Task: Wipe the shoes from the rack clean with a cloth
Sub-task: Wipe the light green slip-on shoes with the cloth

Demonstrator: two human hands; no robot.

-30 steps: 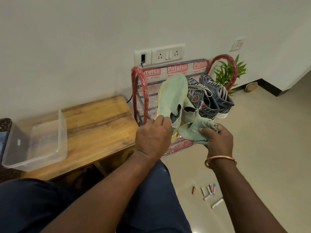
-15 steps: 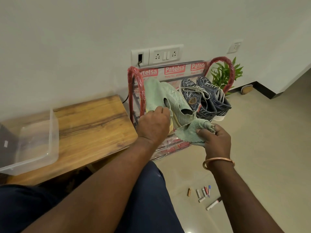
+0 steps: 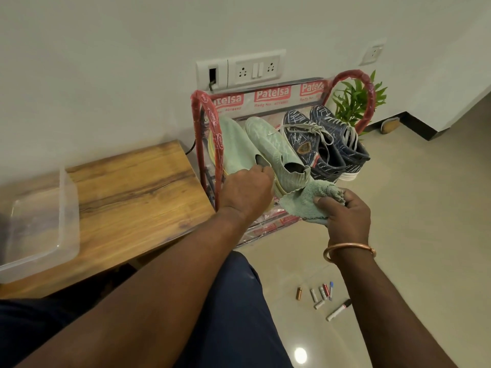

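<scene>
A home, by the look of it — a shoe rack point(image 3: 207, 134) stands against a plain wall under a socket panel point(image 3: 240, 69). Tiled floor point(image 3: 425, 208), a wooden bench point(image 3: 127, 187) and a potted plant point(image 3: 350, 99) sit nearby.

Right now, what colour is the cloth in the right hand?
Pale mint green, the crumpled fabric cloth; clearest in the head view.

Wooden bench point(image 3: 127, 192), plastic tub point(image 3: 39, 224), potted plant point(image 3: 353, 99)

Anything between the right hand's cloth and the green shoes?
Nothing visible. The right hand holds the pale green cloth at the heel of one pale green knit shoe; the left hand grips the twin shoe.
</scene>
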